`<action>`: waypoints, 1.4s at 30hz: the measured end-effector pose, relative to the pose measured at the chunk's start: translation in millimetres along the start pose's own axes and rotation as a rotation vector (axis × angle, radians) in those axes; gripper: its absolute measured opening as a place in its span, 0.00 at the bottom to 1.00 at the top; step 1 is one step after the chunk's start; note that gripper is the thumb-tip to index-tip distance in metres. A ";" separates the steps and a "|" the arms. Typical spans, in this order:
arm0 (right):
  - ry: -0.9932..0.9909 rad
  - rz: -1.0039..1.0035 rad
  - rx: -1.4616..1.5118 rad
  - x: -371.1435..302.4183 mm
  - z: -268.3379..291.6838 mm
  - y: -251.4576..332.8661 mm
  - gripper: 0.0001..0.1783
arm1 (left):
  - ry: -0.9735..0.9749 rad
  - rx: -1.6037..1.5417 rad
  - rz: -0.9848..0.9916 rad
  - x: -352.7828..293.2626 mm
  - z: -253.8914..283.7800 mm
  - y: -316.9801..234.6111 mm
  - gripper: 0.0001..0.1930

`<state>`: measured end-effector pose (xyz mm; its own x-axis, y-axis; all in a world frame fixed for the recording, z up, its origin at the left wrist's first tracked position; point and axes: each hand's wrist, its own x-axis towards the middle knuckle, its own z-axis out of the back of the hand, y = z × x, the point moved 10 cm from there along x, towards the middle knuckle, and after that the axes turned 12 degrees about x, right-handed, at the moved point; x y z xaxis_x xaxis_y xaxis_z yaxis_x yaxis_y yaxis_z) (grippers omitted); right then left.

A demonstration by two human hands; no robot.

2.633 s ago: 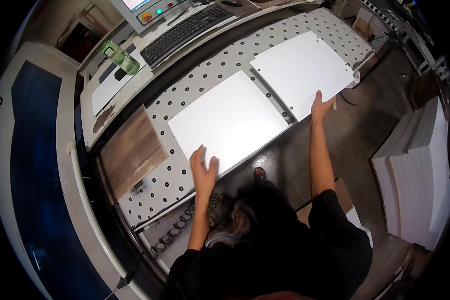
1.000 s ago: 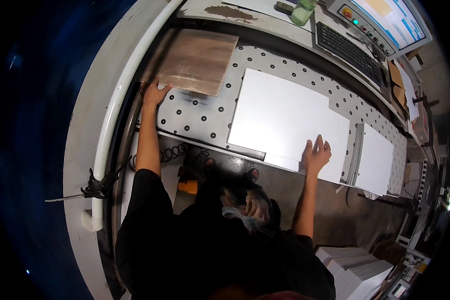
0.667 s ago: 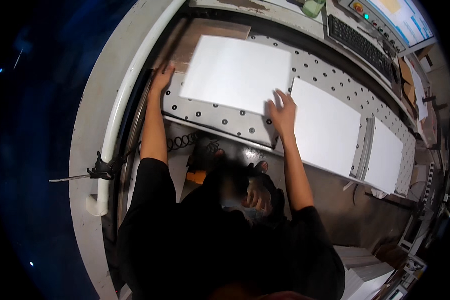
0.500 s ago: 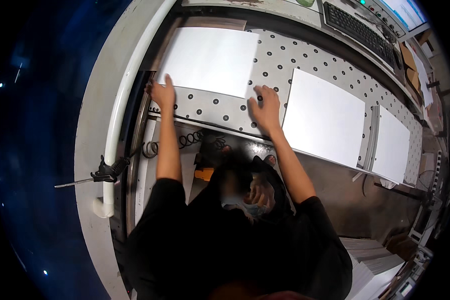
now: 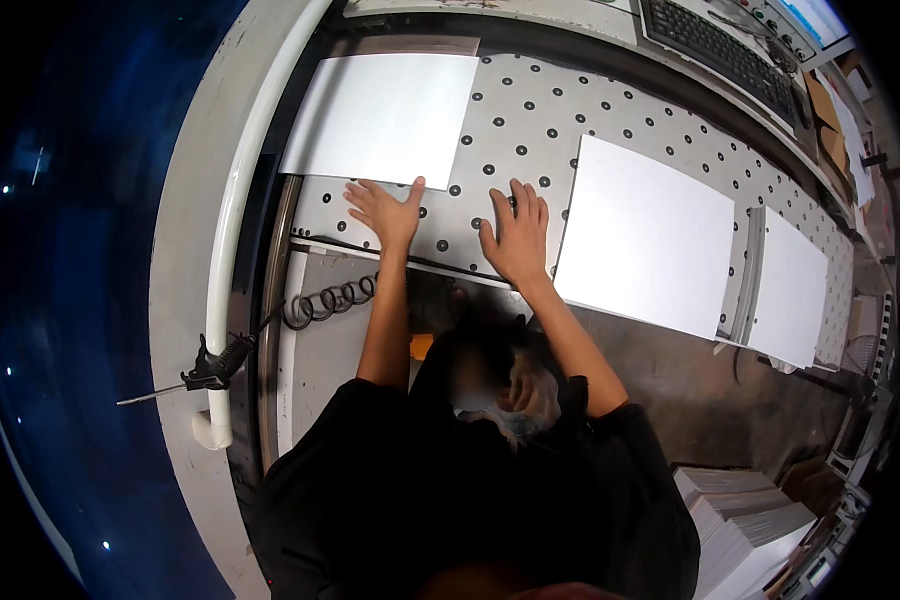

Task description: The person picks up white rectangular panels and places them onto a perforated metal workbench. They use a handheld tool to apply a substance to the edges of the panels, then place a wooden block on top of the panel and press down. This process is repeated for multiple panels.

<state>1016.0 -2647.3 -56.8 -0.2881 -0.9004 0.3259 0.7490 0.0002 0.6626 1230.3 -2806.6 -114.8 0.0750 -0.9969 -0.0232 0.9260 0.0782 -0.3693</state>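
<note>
A white sheet, or a thin stack of them, lies at the left end of a light grey table dotted with black round studs. My left hand is spread open at the sheet's near edge, its thumb tip at the near right corner. Over the studded surface, between that sheet and a larger white stack in the middle, my right hand is open with fingers stretched out. It grips nothing.
Farther right lies another white stack beside a grey strip. A white tube rail carries a black air gun with a coiled hose. A keyboard sits at the back right. Piled white sheets stand at the lower right.
The left sheet has shifted left, toward the tube rail. My left hand has moved right from the sheet's left corner to its near right corner. My right hand has dropped slightly nearer.
</note>
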 end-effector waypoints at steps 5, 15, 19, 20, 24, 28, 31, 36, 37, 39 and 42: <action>0.001 -0.039 -0.012 3.7 1.3 -4.7 0.29 | -0.005 0.017 0.013 15.9 -0.6 -21.4 0.67; -0.002 -0.017 0.002 5.5 0.7 -1.1 0.28 | 0.042 0.119 0.128 138.7 -0.8 11.0 0.69; 0.010 -0.032 -0.001 6.4 -0.6 -1.4 0.28 | 0.017 0.085 0.071 161.3 3.0 36.4 0.69; 0.018 -0.037 0.001 6.3 -1.8 0.2 0.28 | -0.014 0.120 0.072 171.1 7.0 47.1 0.69; 0.027 -0.048 -0.023 7.5 -1.2 2.1 0.29 | 0.082 -0.036 0.010 204.6 12.8 69.9 0.68; 0.045 -0.074 -0.042 7.5 -5.4 -1.7 0.29 | 0.107 0.001 0.144 204.9 23.9 86.7 0.69; 0.040 -0.073 -0.043 6.2 -5.4 -3.5 0.29 | 0.083 0.017 0.156 196.0 25.4 81.1 0.71; 0.041 -0.002 0.062 23.7 -16.7 -0.1 0.33 | -0.093 0.038 0.164 182.1 34.8 93.6 0.64; 0.045 0.011 0.057 34.6 -22.6 -4.2 0.35 | -0.163 0.095 0.151 176.2 36.6 79.9 0.62; 0.057 0.044 0.059 63.4 -37.6 -6.3 0.39 | -0.275 0.220 0.121 167.5 43.3 66.6 0.56; 0.127 0.112 0.055 118.2 -56.9 -7.4 0.43 | -0.275 0.171 0.077 177.2 41.0 64.2 0.55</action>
<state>1010.3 -2778.4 -61.5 -0.1241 -0.9413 0.3140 0.7375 0.1242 0.6638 1318.2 -2978.0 -104.5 0.2228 -0.9509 0.2149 0.9607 0.1767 -0.2140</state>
